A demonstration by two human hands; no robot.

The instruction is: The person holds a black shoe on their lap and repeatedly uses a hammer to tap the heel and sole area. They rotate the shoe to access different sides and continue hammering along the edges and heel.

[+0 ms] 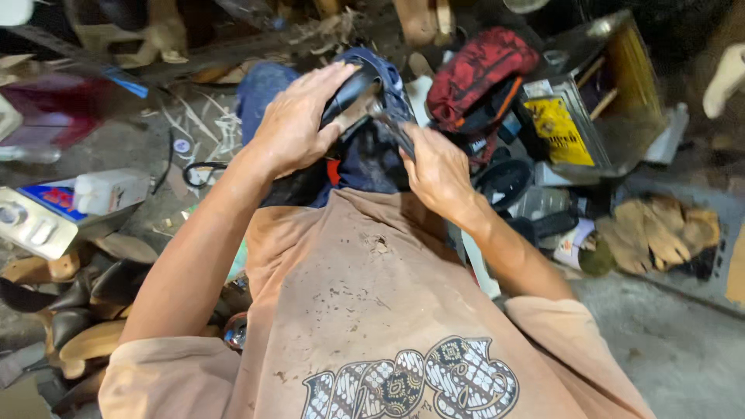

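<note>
My left hand (299, 116) lies palm-down over a dark shoe (358, 85) resting on my lap, against my blue trousers (264, 89). The fingers are spread and curved over the rounded upper, pressing it in place rather than closed tight around it. My right hand (436, 167) is closed around the handle of a metal tool (380, 116), whose working end sits against the shoe just beside my left fingertips. What kind of tool it is, I cannot tell; motion blurs it.

Assessment of the shoe: it looks light enough for one hand. The upper appears smooth and somewhat glossy, so I judge it slippery under a flat palm. It seems to be held firm in shape, perhaps by a form inside, though that is hidden. The best hold, in my judgement, is across the top of the upper with the fingers wrapped toward the sole edge, bracing it against the thigh.

Surroundings: a red cloth bag (477, 70) lies beyond my right hand, and wooden shoe forms (85, 341) are piled on the floor at my left.
</note>
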